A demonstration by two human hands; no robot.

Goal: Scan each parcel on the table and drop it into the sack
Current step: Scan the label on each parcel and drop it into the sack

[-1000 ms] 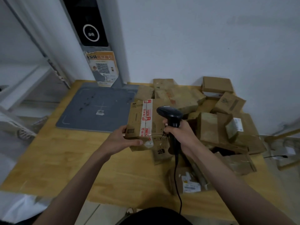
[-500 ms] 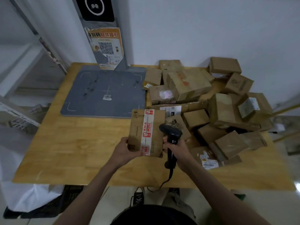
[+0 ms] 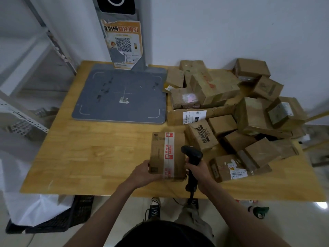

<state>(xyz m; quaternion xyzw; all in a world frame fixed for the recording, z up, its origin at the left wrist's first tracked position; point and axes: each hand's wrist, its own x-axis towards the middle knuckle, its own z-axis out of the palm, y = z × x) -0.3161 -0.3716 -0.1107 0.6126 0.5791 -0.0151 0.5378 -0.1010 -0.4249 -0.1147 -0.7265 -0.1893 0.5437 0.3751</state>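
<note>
Head view, setting: wooden tabletop [image 3: 74, 150] against a white wall, grey scanning pad [image 3: 122, 97] at its far edge.
Parcel in hand: taped cardboard parcel [image 3: 167, 155] at the near edge, left hand [image 3: 144, 172] gripping its near left corner.
Scanner: right hand [image 3: 197, 172] curled round the handheld barcode scanner [image 3: 192, 157], head just beside the parcel.
Risk: no shipping label shows on the upturned face, so a scan may misread; a one-corner grip could let it tip.
Pile: loose parcels [image 3: 231, 111] crowd the right side; a nudge could topple some.
Sack: white sack [image 3: 33, 209] below the near left corner, contents hidden.
</note>
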